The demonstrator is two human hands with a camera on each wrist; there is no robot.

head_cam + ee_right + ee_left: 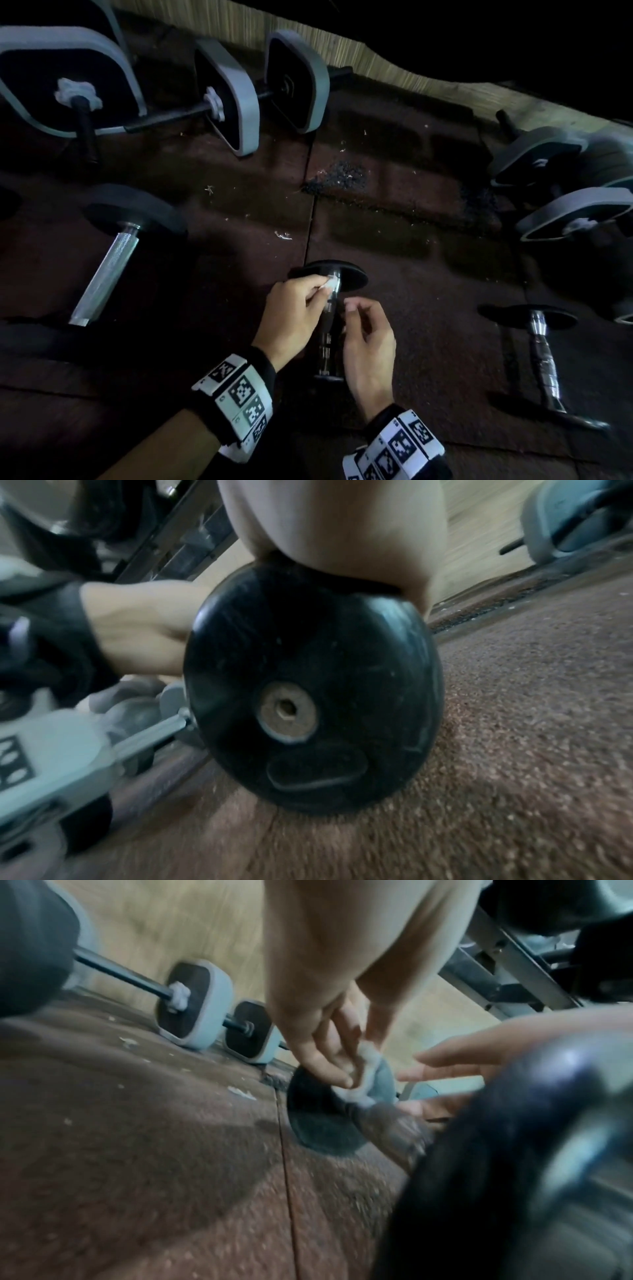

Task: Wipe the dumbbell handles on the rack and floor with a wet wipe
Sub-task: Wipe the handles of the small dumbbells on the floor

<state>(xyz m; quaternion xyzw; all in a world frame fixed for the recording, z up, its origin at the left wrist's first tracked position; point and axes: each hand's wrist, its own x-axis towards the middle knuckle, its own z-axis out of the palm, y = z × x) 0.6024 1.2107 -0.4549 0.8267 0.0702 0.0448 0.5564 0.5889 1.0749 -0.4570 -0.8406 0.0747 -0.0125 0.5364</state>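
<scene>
Pinching the wet wipe (327,283) against the dumbbell handle (329,310) with left hand (291,311), reaching the far end. Hovering right hand (368,339) loosely curled, empty, probably ready to steady.

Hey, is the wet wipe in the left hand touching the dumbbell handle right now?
Touching. The head view shows the left hand pinching the wet wipe against the far end of the dumbbell handle, with no gap visible.
</scene>
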